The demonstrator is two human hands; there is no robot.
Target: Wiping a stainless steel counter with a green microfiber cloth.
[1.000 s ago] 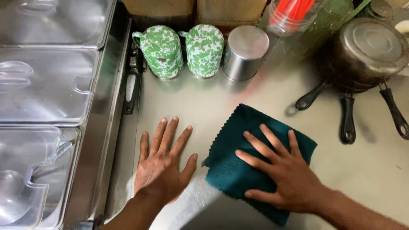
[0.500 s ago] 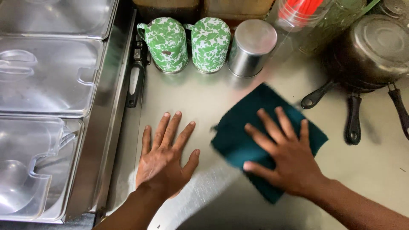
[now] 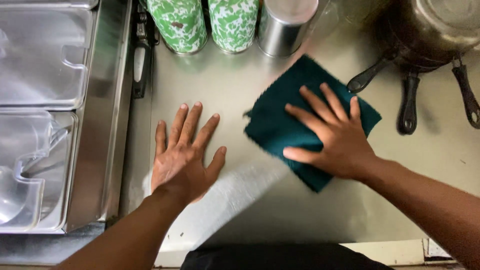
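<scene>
The cloth (image 3: 295, 117) lies on the counter (image 3: 240, 210) right of its middle, the right hand (image 3: 335, 137) flat on it. The left hand (image 3: 182, 157) rests flat on the counter left of the cloth, apart from it. Two mugs (image 3: 207, 22) and a canister (image 3: 285, 25) stand along the far edge, behind the hands. Pans (image 3: 425, 35) sit at the far right corner. Lidded trays (image 3: 40, 115) lie beyond the left edge.
</scene>
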